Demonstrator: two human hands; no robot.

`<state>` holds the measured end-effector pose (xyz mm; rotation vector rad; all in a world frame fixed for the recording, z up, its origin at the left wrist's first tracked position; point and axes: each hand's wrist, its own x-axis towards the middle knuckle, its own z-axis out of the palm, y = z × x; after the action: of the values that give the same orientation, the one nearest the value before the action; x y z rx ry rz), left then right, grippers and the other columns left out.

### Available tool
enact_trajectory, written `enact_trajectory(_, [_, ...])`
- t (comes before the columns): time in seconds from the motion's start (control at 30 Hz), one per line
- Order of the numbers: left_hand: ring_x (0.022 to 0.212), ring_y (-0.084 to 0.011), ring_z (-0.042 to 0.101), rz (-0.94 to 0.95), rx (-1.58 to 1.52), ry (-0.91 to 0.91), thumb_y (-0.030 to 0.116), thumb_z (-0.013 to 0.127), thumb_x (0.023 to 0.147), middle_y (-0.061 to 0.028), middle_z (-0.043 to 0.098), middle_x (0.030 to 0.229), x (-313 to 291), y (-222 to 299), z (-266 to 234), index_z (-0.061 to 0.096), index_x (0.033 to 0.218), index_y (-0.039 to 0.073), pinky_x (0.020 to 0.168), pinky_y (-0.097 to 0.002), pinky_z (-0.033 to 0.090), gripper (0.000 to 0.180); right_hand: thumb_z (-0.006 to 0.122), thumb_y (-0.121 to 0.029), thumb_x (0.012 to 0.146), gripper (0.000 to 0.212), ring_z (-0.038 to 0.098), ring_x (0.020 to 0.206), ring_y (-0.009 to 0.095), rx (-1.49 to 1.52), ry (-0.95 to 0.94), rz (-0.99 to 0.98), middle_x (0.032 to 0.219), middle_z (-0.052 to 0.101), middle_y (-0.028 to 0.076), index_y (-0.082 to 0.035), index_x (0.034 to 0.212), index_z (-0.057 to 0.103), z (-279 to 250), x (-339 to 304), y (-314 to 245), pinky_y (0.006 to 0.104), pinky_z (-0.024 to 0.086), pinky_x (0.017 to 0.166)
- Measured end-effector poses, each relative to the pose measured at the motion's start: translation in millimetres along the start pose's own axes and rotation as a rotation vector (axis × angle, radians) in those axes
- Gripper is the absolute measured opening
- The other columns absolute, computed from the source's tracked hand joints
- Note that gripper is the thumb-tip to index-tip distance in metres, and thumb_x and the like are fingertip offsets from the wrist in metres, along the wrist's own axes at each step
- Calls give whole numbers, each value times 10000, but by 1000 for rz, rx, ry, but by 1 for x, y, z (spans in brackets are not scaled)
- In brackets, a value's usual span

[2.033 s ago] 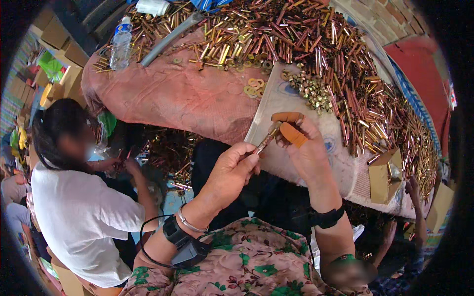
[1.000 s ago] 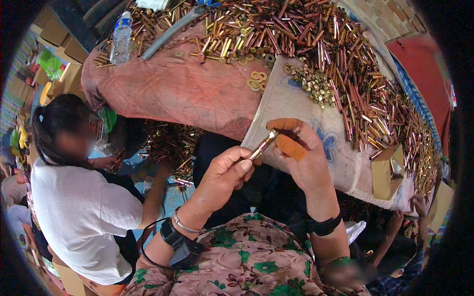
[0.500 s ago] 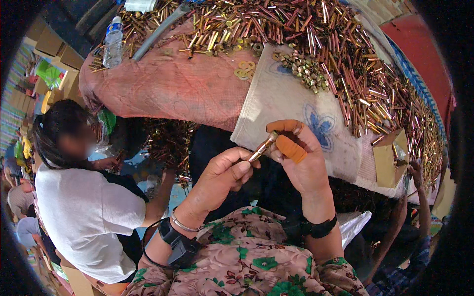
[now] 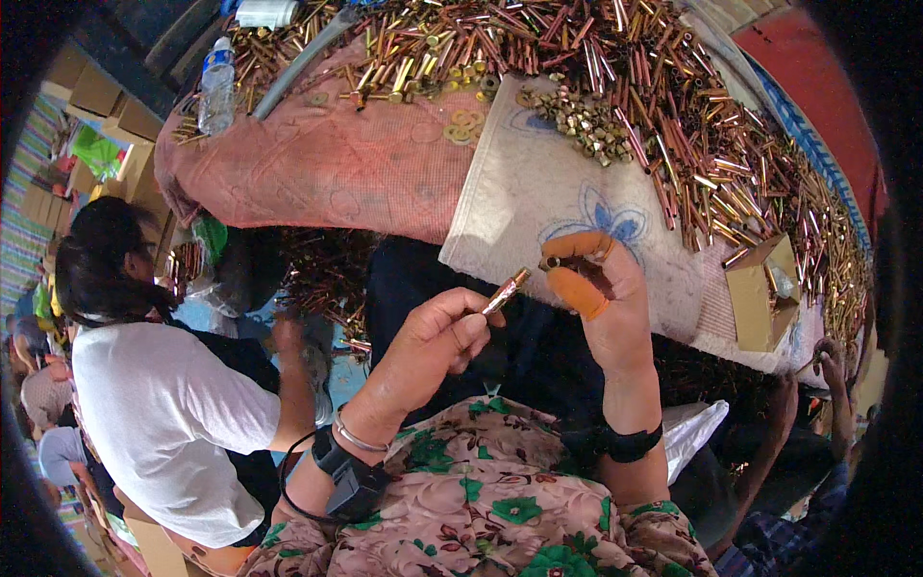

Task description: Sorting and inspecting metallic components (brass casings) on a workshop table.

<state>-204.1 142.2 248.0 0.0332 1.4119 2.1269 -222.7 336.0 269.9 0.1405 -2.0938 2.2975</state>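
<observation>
My left hand (image 4: 437, 337) is closed around the lower end of a brass-coloured expansion bolt (image 4: 507, 290), its tip pointing up and to the right. Orange finger covers sit on the thumb and forefinger of my right hand (image 4: 606, 308). Those two fingers pinch a small nut (image 4: 551, 263), which is just apart from the bolt's tip. Beyond my hands, a cluster of loose nuts (image 4: 591, 130) rests on the white cloth (image 4: 510, 183). A few flat washers (image 4: 463, 126) lie to their left on the pink cloth (image 4: 336, 183).
Bolts and metal sleeves (image 4: 538, 38) heap across the table's back and right. A plastic bottle (image 4: 217, 87) and a grey tube (image 4: 303, 65) are at the far left. An open cardboard box (image 4: 755, 298) stands right. A co-worker (image 4: 173, 404) sits left; another person's arms (image 4: 769, 442) show right.
My right hand has drawn slightly away from the bolt, with the nut now off its tip. My left hand keeps holding the bolt in nearly the same place.
</observation>
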Motion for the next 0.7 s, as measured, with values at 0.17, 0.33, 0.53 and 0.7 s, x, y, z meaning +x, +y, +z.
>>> enact_trajectory(0.17, [557, -26, 343, -29, -4, -4, 200, 523, 896, 47, 419, 667, -2, 2, 0, 534, 978, 38, 460, -155, 252, 183, 620, 6, 804, 183, 563, 812, 85, -46, -34, 36, 889, 595, 18, -13, 983, 586, 1, -3, -2, 211, 455, 734])
enact_trajectory(0.33, [558, -23, 343, -35, 41, 20, 179, 512, 899, 47, 419, 664, -3, 0, -1, 544, 969, 37, 458, -153, 251, 161, 612, 20, 802, 187, 567, 815, 104, -100, -74, 90, 898, 592, 29, -11, 985, 590, 4, -4, 0, 213, 453, 731])
enact_trajectory(0.53, [551, -23, 350, -29, 111, 36, 164, 487, 914, 54, 417, 649, -6, 3, -4, 563, 965, 40, 467, -156, 281, 154, 617, 24, 788, 199, 571, 812, 119, -383, -124, -114, 884, 578, 22, -24, 981, 607, 8, -1, 1, 222, 451, 725])
enact_trajectory(0.7, [545, -23, 345, -20, 134, 15, 164, 469, 923, 57, 404, 629, -6, 4, -9, 570, 963, 38, 471, -161, 291, 167, 619, 29, 783, 213, 567, 821, 108, -281, -156, -40, 889, 587, 21, -24, 990, 605, 7, 2, -2, 221, 447, 741])
